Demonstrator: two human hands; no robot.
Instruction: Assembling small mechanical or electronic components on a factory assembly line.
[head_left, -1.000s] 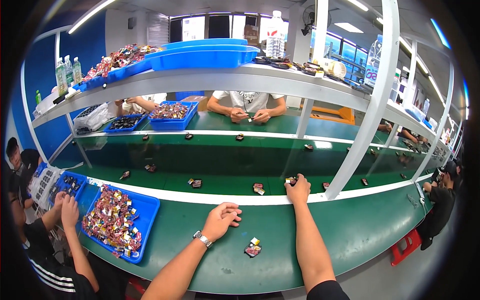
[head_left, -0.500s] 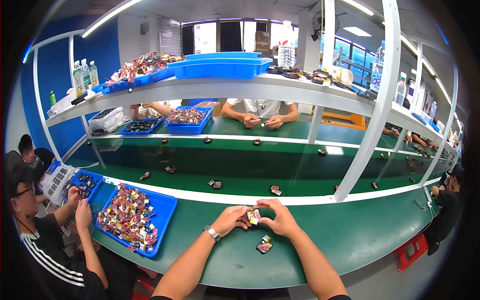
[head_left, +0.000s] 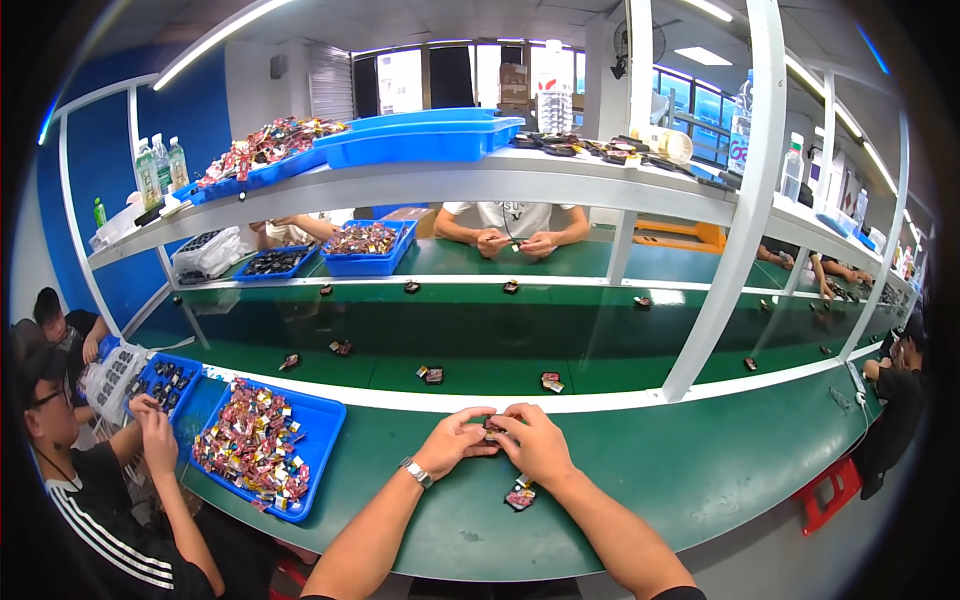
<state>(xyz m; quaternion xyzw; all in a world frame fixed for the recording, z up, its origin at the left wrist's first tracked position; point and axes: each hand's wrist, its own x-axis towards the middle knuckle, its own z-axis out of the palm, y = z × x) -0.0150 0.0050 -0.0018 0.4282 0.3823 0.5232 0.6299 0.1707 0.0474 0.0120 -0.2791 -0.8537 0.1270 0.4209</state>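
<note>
Over the green work surface, both my hands meet around a small dark casing [head_left: 492, 428] with a reddish, yellow-flecked part in it. My left hand [head_left: 452, 446] grips its left side, a silver watch on the wrist. From the right, the fingers of my right hand [head_left: 536, 445] are closed over the casing and cover much of it. Just below my right hand lies a similar small black casing [head_left: 520, 494] with a pink-red and white part. To the left stands a blue tray [head_left: 322, 432] heaped with small pink-red, yellow and white parts [head_left: 250, 445].
Beyond a white rail [head_left: 420, 402] runs a green conveyor belt [head_left: 480, 345] with scattered small casings. A white shelf [head_left: 440, 185] holding blue trays and bottles spans above it, on a slanted white post [head_left: 725, 240]. A co-worker [head_left: 100, 490] sits at the left; others work across and at the right.
My right hand has turned inward, its fingers folding over the casing, which now shows less. The whole view has shifted slightly.
</note>
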